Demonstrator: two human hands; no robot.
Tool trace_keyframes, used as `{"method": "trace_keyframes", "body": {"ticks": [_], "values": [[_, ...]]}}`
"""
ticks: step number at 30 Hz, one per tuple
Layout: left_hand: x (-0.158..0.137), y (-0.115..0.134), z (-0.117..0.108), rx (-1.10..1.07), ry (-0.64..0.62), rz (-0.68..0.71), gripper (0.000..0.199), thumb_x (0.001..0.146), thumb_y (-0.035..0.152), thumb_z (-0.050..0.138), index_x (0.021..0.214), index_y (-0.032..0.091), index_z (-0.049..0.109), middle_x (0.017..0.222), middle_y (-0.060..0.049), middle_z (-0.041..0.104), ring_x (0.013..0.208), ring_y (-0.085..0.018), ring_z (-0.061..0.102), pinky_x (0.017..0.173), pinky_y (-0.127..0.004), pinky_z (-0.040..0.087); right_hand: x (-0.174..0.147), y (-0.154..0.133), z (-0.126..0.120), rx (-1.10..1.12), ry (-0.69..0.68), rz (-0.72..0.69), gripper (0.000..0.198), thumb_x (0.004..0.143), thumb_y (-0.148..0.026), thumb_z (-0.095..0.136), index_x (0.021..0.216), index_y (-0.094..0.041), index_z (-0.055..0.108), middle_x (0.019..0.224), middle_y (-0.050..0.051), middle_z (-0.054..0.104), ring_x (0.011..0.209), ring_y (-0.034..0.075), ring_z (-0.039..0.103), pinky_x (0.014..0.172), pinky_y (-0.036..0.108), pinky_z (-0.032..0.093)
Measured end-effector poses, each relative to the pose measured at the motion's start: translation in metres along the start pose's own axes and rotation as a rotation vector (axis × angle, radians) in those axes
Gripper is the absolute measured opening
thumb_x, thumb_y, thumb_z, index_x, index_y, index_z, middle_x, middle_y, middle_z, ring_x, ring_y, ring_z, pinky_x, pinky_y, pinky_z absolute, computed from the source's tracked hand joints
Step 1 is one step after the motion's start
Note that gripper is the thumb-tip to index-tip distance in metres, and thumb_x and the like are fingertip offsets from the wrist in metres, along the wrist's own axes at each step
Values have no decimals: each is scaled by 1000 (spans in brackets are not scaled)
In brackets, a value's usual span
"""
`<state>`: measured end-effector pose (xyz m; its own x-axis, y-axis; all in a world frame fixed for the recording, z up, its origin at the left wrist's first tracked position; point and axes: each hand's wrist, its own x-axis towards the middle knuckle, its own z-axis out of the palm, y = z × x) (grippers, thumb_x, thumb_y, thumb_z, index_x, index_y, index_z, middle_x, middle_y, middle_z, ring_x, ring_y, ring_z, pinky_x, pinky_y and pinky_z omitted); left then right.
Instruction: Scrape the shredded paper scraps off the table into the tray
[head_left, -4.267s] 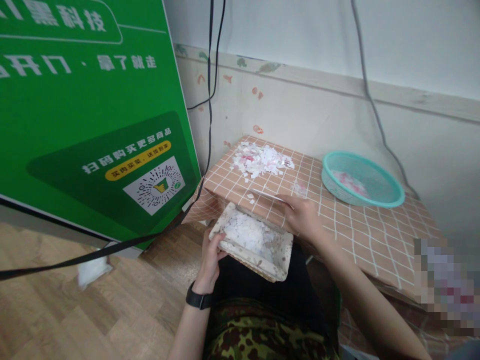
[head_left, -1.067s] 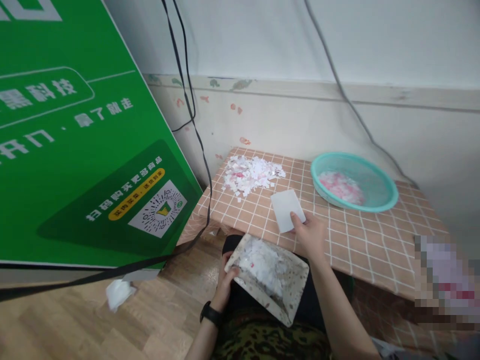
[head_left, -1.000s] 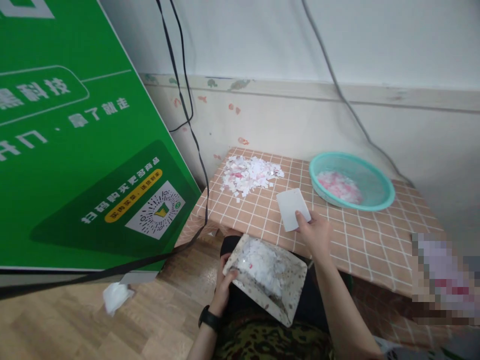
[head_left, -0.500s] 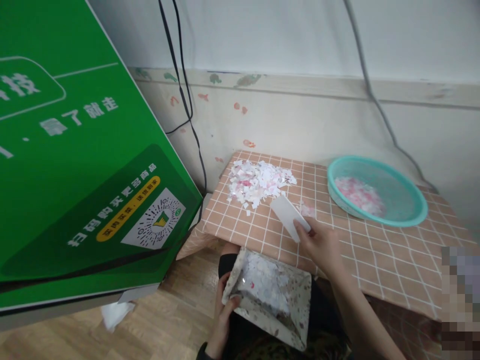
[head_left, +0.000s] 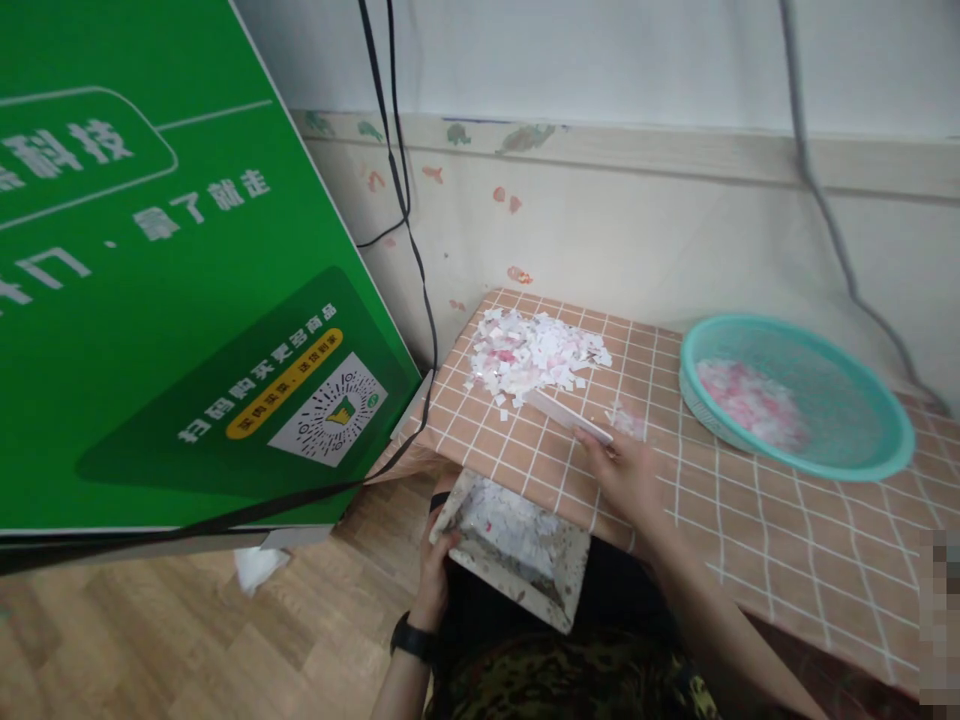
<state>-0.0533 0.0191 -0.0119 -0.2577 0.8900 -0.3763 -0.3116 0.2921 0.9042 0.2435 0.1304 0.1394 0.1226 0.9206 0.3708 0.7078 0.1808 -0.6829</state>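
My left hand grips the left side of a speckled, shallow tray, which tilts against the table's front edge above my lap. White paper scraps lie inside it. Over the table, my right hand is closed on a flat white card, held nearly on edge. The card's far end is by the near side of a pile of small white and pink paper pieces. A few more pinkish scraps lie just right of the card.
A turquoise plastic basket with pink and white scraps stands at the right on the checked tablecloth. A large green panel rises at the left, with black cables hanging beside it. Behind is a wall.
The card has turned from lying flat to nearly on edge and is closer to the pile. The tray has moved up against the table edge. My view has shifted slightly.
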Motion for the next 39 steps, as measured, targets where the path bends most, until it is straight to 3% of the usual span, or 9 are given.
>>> {"method": "trace_keyframes", "body": {"ticks": [3,8,12,16,20,26,31,36,39], "values": [[8,3,6,16,-16,36,53,72,44,73,117,17,72,116,-10,74,116,-37,63,100,-46,49,22,1,4,-56,-131,-153,34,99,-40,50,100,-24,79,93,8,81,77,24,74,70,33,53],[15,9,9,115,-101,128,50,67,40,73,112,17,72,109,-9,74,108,-36,64,93,-43,50,54,-13,-20,-390,-301,-268,32,97,-32,49,95,-17,77,76,11,77,66,24,69,63,32,43],[11,10,7,143,-150,189,48,68,37,70,112,18,71,108,-8,73,106,-34,64,92,-40,48,82,-30,-48,-448,-342,-342,26,94,-31,53,86,-20,75,73,9,74,66,22,65,62,32,36],[6,9,7,132,-169,137,50,71,37,69,117,18,68,109,-9,72,105,-33,64,91,-40,48,101,-28,-49,-386,-332,-344,22,92,-30,57,81,-21,74,67,8,68,66,21,62,62,32,34],[6,3,8,109,-160,144,46,73,35,68,116,19,69,111,-8,73,106,-32,64,92,-40,48,97,-7,-39,-320,-278,-274,24,89,-31,59,68,-20,66,58,5,62,58,18,56,58,31,30],[11,-5,6,79,-156,140,47,72,36,70,115,17,70,106,-8,75,101,-32,66,89,-40,49,76,15,-34,-183,-176,-130,41,91,-46,57,57,-22,52,49,2,53,49,16,48,54,30,27],[8,-2,11,87,-135,140,49,72,42,73,114,17,72,105,-9,76,99,-32,67,88,-40,51,68,13,-30,-124,-248,-127,35,93,-41,56,65,-21,62,51,2,55,49,16,49,54,30,29],[1,5,20,126,-165,166,50,74,48,75,113,17,72,111,-11,75,109,-35,66,98,-43,49,67,9,-28,-158,-190,-110,39,92,-44,56,60,-21,61,50,2,55,50,17,50,54,30,29],[-4,8,23,121,-186,113,54,74,50,77,116,17,71,113,-12,75,110,-35,66,97,-44,50,63,6,-20,-136,-195,-118,39,93,-47,52,69,-21,67,55,3,61,52,19,54,54,30,32]]}}
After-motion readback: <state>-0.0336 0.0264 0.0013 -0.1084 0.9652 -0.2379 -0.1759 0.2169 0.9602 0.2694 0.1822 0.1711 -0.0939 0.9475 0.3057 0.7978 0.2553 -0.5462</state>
